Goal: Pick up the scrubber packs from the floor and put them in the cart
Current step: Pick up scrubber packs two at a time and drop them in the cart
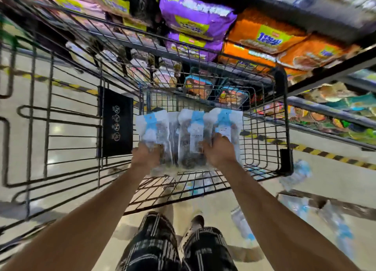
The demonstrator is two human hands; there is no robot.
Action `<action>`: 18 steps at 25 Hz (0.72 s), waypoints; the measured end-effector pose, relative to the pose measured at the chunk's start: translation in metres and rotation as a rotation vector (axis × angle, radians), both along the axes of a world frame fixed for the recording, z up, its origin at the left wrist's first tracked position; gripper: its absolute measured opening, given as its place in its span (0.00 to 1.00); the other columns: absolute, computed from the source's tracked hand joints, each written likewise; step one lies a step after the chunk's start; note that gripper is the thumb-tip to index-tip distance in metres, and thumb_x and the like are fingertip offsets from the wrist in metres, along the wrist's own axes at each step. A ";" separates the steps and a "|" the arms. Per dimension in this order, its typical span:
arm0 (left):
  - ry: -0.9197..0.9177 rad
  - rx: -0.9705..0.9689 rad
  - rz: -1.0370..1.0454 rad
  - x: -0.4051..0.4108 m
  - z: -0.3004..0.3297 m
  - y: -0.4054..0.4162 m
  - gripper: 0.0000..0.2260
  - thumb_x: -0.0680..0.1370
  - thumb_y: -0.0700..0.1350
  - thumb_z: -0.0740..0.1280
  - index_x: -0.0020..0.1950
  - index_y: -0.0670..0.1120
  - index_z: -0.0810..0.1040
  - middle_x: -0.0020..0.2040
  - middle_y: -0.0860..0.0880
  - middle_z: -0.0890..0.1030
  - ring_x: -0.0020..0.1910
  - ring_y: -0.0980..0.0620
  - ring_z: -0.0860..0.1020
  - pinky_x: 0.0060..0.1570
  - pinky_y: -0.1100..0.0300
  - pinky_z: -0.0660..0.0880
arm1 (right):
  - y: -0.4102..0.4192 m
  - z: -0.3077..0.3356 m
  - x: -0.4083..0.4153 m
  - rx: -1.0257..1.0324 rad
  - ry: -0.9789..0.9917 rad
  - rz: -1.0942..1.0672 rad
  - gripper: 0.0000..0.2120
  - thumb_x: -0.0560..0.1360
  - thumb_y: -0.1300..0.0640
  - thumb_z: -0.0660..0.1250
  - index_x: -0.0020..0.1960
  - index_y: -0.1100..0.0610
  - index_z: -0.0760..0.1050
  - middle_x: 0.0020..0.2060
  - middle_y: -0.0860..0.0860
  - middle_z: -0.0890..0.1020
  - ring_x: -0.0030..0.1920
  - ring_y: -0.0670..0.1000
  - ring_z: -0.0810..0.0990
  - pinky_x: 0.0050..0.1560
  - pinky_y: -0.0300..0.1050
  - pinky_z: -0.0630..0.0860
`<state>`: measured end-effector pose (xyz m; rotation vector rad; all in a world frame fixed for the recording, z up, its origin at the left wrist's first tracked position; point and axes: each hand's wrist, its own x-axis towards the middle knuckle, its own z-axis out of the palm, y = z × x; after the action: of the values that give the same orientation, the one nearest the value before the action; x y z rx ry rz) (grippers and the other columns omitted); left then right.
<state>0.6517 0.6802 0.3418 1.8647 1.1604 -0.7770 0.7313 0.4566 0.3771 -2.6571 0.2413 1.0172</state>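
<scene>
I see both hands, left hand (144,155) and right hand (218,151), grasping scrubber packs (189,132) over the cart (264,128); more packs (295,173) lie beside the cart.

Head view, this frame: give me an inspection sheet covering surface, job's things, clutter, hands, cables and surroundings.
Surface: pale glossy floor with a yellow-black hazard stripe.
Job's things: a fanned bundle of scrubber packs held over the basket of the black wire cart; more packs on the floor at right, blurred.
Clutter: nothing seen beyond those loose packs.
Hands: left hand and right hand both grip the bundle's near end.
Cables: nothing seen.
Surroundings: store shelves with purple bags and orange bags; the person's checked shorts below.
</scene>
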 end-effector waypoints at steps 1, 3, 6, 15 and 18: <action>-0.013 -0.002 -0.010 0.003 0.012 0.001 0.34 0.72 0.65 0.68 0.72 0.48 0.68 0.65 0.40 0.75 0.54 0.38 0.81 0.55 0.46 0.80 | 0.000 0.018 0.001 -0.021 -0.033 0.057 0.26 0.80 0.40 0.59 0.64 0.61 0.73 0.55 0.62 0.81 0.57 0.64 0.80 0.55 0.55 0.78; -0.053 0.030 -0.106 0.009 0.062 -0.005 0.29 0.76 0.60 0.66 0.74 0.50 0.67 0.66 0.41 0.73 0.55 0.38 0.80 0.58 0.45 0.78 | -0.003 0.056 -0.002 -0.050 -0.122 0.149 0.24 0.80 0.41 0.58 0.62 0.59 0.74 0.55 0.61 0.81 0.56 0.64 0.80 0.56 0.55 0.78; -0.137 0.207 -0.267 0.020 0.137 -0.010 0.25 0.80 0.59 0.62 0.75 0.50 0.69 0.69 0.40 0.71 0.64 0.35 0.74 0.64 0.42 0.71 | -0.006 0.113 -0.011 -0.064 -0.297 0.248 0.25 0.77 0.40 0.58 0.65 0.56 0.75 0.60 0.58 0.79 0.58 0.66 0.78 0.57 0.58 0.77; -0.498 0.585 -0.687 0.028 0.235 -0.032 0.24 0.78 0.58 0.58 0.69 0.47 0.73 0.67 0.39 0.74 0.66 0.36 0.72 0.68 0.35 0.64 | -0.026 0.191 -0.036 -0.090 -0.568 0.281 0.35 0.76 0.35 0.49 0.74 0.52 0.72 0.74 0.56 0.72 0.69 0.68 0.72 0.70 0.64 0.69; -0.629 0.641 -0.801 0.038 0.259 -0.059 0.27 0.75 0.58 0.57 0.71 0.49 0.74 0.70 0.39 0.74 0.68 0.35 0.70 0.68 0.32 0.61 | -0.046 0.211 -0.047 -0.086 -0.645 0.192 0.33 0.76 0.36 0.52 0.73 0.51 0.72 0.75 0.55 0.72 0.71 0.65 0.72 0.71 0.65 0.68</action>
<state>0.6901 0.6208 0.6009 2.8820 0.2215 -0.1334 0.6848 0.4104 0.5884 -2.9576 -0.1138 0.1514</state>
